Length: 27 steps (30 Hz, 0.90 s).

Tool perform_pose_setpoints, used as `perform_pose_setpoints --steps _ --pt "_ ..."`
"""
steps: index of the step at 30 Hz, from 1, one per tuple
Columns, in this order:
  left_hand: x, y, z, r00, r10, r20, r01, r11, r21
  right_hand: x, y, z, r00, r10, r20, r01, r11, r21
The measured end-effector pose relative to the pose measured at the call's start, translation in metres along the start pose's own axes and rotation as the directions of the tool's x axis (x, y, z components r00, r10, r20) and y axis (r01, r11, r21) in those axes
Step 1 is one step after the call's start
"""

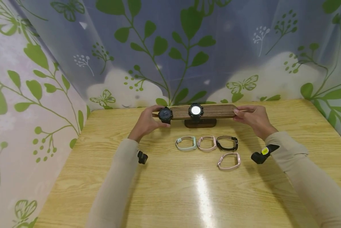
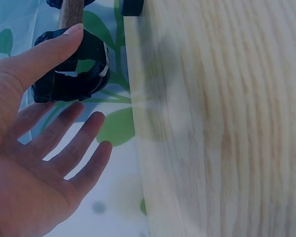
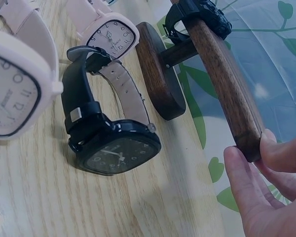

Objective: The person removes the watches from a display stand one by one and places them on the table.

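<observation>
A dark wooden watch stand (image 1: 216,111) stands at the back of the table, its long bar running crosswise above a small base. My left hand (image 1: 144,124) pinches a black watch (image 1: 165,114) at the bar's left end. In the left wrist view the thumb lies on that watch's looped strap, while the other fingers are spread. At the opposite end, my right hand (image 1: 255,121) grips the bar's tip between thumb and fingers, as the right wrist view confirms. Another black watch (image 1: 196,110), its face bright with glare, is wrapped around the bar's middle.
In front of the stand lie a mint watch (image 1: 194,143), a pink watch (image 1: 214,142) and a black square-faced watch (image 3: 119,150) in a row. A second pink watch (image 1: 238,159) lies nearer me. Behind the wooden table (image 1: 164,190) hangs a leaf-patterned curtain (image 1: 147,63).
</observation>
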<state>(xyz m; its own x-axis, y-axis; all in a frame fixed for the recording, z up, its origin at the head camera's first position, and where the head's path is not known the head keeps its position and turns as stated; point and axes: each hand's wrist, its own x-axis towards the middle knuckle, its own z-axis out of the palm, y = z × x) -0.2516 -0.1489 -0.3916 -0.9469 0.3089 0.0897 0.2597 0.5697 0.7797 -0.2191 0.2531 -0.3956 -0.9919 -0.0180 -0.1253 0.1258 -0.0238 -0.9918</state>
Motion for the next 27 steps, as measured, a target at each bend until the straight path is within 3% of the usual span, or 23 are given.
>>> perform_pose_setpoints --steps 12,17,23,27 --pt "-0.020 -0.001 -0.001 0.999 0.005 -0.032 -0.003 0.999 0.048 0.000 -0.001 0.000 1.000 0.004 -0.003 -0.004 1.000 0.005" --pt "-0.032 0.006 -0.002 1.000 0.007 -0.001 -0.007 0.990 0.138 0.000 -0.001 0.000 1.000 0.010 -0.001 -0.010 1.000 0.023" --pt "-0.046 0.019 0.005 0.999 0.009 0.047 -0.017 0.986 0.168 0.001 -0.001 0.000 1.000 0.017 -0.006 -0.017 1.000 0.006" --pt "-0.057 0.026 0.014 0.995 0.053 0.081 -0.069 0.976 0.205 0.001 -0.001 0.000 1.000 0.018 -0.005 -0.018 1.000 -0.004"
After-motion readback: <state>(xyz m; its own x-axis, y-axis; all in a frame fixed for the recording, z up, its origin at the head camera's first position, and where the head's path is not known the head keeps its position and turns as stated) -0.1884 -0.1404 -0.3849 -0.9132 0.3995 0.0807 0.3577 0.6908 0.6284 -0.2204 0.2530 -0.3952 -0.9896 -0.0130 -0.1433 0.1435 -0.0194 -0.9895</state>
